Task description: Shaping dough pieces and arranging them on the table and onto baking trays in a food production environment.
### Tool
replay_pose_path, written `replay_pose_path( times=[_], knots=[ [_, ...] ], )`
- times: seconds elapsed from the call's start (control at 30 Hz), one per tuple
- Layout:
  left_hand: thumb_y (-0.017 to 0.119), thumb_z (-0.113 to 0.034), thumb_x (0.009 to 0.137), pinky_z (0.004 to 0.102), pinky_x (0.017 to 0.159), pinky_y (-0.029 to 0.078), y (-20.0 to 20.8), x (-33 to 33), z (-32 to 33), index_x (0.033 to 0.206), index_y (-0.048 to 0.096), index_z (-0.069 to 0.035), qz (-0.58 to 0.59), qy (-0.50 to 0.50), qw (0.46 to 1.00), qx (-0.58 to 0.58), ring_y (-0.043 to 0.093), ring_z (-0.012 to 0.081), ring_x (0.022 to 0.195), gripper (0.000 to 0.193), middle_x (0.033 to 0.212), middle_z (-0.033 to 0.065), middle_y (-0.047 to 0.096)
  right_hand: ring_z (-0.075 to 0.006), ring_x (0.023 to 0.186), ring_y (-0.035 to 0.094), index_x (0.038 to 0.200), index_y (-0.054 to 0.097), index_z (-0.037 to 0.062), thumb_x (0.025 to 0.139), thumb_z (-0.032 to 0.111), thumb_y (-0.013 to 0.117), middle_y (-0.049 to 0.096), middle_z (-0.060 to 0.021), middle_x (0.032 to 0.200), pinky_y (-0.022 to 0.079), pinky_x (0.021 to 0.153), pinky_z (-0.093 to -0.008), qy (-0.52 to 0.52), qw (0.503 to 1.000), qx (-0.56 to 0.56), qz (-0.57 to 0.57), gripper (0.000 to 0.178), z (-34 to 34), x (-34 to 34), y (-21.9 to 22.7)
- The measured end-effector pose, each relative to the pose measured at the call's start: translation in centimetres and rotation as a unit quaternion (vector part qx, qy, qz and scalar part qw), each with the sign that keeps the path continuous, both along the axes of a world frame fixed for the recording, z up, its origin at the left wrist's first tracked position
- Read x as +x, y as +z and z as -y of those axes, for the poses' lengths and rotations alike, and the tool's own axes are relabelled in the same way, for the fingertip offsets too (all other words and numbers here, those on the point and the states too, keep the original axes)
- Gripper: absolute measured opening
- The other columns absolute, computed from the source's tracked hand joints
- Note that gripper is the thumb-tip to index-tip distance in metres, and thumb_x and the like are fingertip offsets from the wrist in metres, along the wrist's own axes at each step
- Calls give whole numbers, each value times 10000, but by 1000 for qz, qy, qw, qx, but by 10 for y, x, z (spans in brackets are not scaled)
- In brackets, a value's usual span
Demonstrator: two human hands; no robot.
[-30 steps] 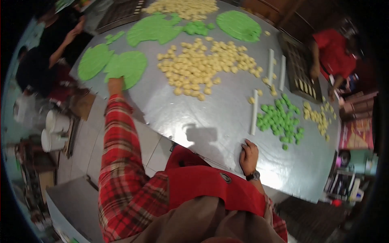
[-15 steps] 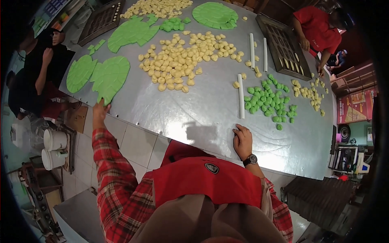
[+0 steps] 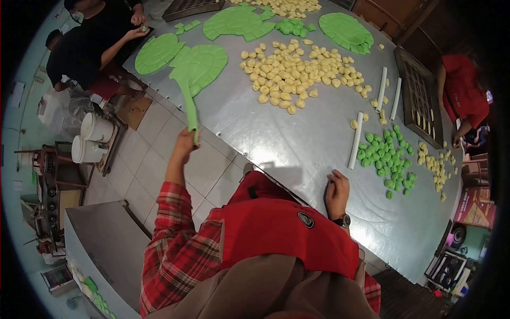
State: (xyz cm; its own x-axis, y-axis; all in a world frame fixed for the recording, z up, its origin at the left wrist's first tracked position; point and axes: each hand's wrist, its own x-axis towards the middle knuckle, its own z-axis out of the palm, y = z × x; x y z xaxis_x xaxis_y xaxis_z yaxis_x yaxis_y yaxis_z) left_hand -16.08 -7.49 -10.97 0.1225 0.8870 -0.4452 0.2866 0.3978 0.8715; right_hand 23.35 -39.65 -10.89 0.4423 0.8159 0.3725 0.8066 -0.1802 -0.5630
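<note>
Fingers-wise, seeing the left hand [image 3: 183, 146] pinched narrow on the lower end of a green dough strip [image 3: 189, 106]; can't make out the depth of the grip; seeing the right hand [image 3: 336, 196] loosely bent on the near side of the metal table [image 3: 234, 114], with nothing visible in the grasp. Can trace the strip up from the left hand, past the table edge, to the lower left side of the scored green sheet [image 3: 204, 66]; looks joined at the top end, though hard to be sure. Would call this the peeling step, i.e. parting a strip from the sheet; probably calls for a steady, gentle tug next; could easily snap if yanked.

Room-wise, not bad; got bare metal to the right of the strip, as far as the yellow dough pieces [image 3: 291, 110]; only tiled floor [image 3: 151, 165] below the left hand, so best not to let go there. Would watch the near table edge, crossing under the strip; tighter up left, with a second green sheet [image 3: 156, 53] beside the first, touching or not, can't tell. Beyond the right hand, got a white rod [image 3: 355, 141], then green dough pieces [image 3: 376, 158]; better not to sweep that way.
</note>
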Motion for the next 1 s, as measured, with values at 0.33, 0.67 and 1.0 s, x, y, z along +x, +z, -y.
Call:
replay_pose_path(
  times=[0.33,0.67,1.0],
  knots=[
    [442,-183,955,268,659,500,10,149,146,1239,513,-67,156,-199,941,-226,568,125,809,315,912,26,580,-106,927,581,1135,582,18,985,92,418,610,-28,1050,452,806,-225,126,794,-118,-583,234,-82,-55,1],
    [473,-246,985,204,524,370,14,164,156,1093,606,-60,67,-357,922,-137,439,57,575,253,746,-12,544,-226,813,635,973,638,7,942,272,507,675,-122,885,495,715,-327,186,888,-170,-384,297,-145,-25,3],
    [522,-142,957,214,566,410,-27,142,190,1042,594,-65,151,-319,931,-95,506,58,635,135,765,-19,586,-240,694,648,867,591,3,822,242,625,651,-122,764,519,608,-350,349,878,-260,-200,245,-189,-102,-5]
  ],
)
